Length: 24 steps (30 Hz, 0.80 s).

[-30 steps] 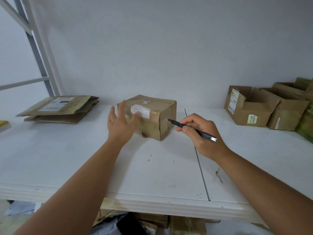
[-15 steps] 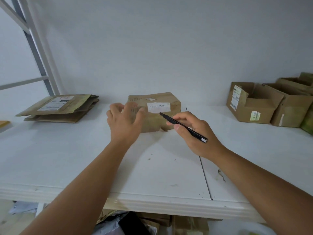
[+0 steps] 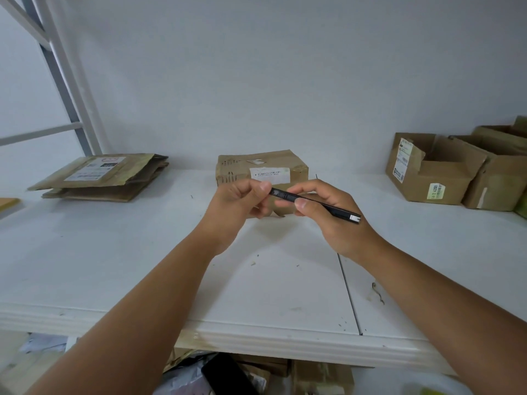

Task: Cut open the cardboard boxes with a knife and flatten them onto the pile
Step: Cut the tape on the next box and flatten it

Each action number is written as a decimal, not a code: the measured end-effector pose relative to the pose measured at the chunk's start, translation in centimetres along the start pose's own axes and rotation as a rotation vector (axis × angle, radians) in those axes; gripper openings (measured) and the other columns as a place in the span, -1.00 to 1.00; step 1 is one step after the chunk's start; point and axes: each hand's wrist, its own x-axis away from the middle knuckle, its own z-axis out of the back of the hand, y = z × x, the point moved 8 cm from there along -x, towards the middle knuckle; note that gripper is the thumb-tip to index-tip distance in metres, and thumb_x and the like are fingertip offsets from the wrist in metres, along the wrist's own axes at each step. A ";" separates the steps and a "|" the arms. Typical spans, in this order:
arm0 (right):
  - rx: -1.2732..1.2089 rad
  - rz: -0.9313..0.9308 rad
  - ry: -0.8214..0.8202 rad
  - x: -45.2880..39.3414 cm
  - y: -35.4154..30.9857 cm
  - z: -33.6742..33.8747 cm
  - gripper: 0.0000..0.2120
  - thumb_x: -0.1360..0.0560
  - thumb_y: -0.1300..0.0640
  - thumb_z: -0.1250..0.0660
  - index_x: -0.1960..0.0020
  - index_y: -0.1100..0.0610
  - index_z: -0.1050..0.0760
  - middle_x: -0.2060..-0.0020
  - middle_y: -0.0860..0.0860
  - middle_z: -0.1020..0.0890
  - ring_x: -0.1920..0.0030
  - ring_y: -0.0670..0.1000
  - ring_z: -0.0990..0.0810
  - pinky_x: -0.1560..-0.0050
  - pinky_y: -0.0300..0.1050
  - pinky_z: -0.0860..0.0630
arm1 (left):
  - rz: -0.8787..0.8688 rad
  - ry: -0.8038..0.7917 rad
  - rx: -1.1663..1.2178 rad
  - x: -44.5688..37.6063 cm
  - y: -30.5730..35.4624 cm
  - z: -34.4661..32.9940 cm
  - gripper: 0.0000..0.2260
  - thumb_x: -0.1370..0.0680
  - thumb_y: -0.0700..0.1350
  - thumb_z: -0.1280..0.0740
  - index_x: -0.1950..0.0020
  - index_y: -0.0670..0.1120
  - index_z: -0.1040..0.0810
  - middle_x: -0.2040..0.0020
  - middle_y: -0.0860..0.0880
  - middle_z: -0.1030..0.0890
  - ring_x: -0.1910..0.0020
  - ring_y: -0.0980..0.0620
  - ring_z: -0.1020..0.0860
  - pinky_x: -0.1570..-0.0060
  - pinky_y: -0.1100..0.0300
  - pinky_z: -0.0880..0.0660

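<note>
Box [image 3: 262, 171]: sits shut near the bench's [image 3: 119, 252] back edge, at the middle, label facing the person; likely parked there to be cut next, and neither hand touches it.
Knife [image 3: 315, 201]: a slim black cutter held in the air in front of the box, slanting down from left to right; no blade shows at its left tip, so the hands seem to be readying it.
Right hand [image 3: 332, 215]: grip curled round the knife's middle, thumb on the near side, the knife's pale end jutting out past the knuckles.
Left hand [image 3: 242, 199]: grip pinches the knife's left tip between thumb and forefinger, the other fingers curled below; my guess is it pulls out or adjusts the blade.
Arms: both forearms reach in from the front edge and meet in front of the box.
Pile [image 3: 99, 178]: flattened cardboard lies at the back left, well apart from the box.
Open boxes [image 3: 445, 169]: wait at the back right.
</note>
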 end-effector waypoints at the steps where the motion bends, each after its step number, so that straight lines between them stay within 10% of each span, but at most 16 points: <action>1: 0.003 0.005 0.005 -0.1 0.0 0.0 -0.83 -0.60 0.31 -0.22 -0.11 0.14 -0.53 0.00 -0.06 -0.72 -0.13 -0.09 -0.65 -0.10 -0.28 -0.51 | 0.013 -0.004 0.016 0.0 -0.1 0.0 -0.57 -0.56 0.04 -0.33 0.08 -0.39 -0.57 0.27 -0.08 -0.61 0.31 0.08 -0.51 0.23 0.25 -0.50; 7: -0.064 0.043 0.267 -0.7 -1.0 4.1 -0.85 -0.56 0.16 -0.20 -0.04 0.04 -0.54 0.01 -0.02 -0.72 -0.14 0.04 -0.66 -0.15 0.03 -0.52 | 0.004 0.053 -0.163 0.3 -0.1 1.4 -0.65 -0.62 0.03 -0.31 0.31 -0.12 -0.57 0.38 0.02 -0.52 0.36 0.07 -0.45 0.30 0.24 -0.43; 13: 0.207 0.029 0.288 -0.3 0.6 3.8 -0.80 -0.65 0.08 -0.21 -0.20 -0.03 -0.55 0.02 -0.06 -0.71 -0.07 -0.02 -0.65 -0.19 -0.07 -0.54 | 0.029 0.356 -0.916 0.4 0.3 4.5 -0.53 -0.65 0.10 -0.19 0.38 -0.13 -0.32 0.38 -0.06 -0.43 0.34 -0.07 -0.43 0.35 0.11 -0.30; 16: 0.328 0.062 0.331 -0.3 0.7 4.1 -0.78 -0.65 0.10 -0.22 -0.17 0.10 -0.60 0.08 0.03 -0.68 0.06 -0.08 -0.64 -0.02 -0.24 -0.54 | 0.025 0.516 -1.115 1.0 1.1 6.4 -0.84 -0.57 -0.07 -0.27 -0.09 -0.10 -0.53 -0.08 -0.13 -0.51 -0.11 -0.22 -0.43 -0.09 -0.06 -0.40; 19: 0.459 0.056 0.363 -0.2 1.3 4.6 -0.82 -0.64 0.10 -0.25 -0.14 0.10 -0.59 0.22 -0.05 -0.62 0.27 -0.11 -0.51 0.20 -0.38 -0.40 | 0.114 0.668 -0.982 1.9 1.0 8.0 -0.53 -0.53 -0.06 -0.28 -0.43 -0.10 -0.33 -0.36 -0.16 -0.34 -0.34 -0.21 -0.27 -0.31 -0.09 -0.25; 24: 0.556 -0.073 0.337 -1.1 3.5 5.0 -0.68 -0.61 0.06 -0.29 -0.33 0.10 -0.46 -0.07 -0.08 -0.62 -0.03 -0.09 -0.58 -0.09 -0.19 -0.46 | 0.475 0.391 -0.872 1.2 -3.3 7.7 -0.39 -0.60 0.14 -0.17 -0.59 -0.07 -0.13 -0.51 -0.15 -0.32 -0.46 -0.20 -0.29 -0.38 -0.15 -0.33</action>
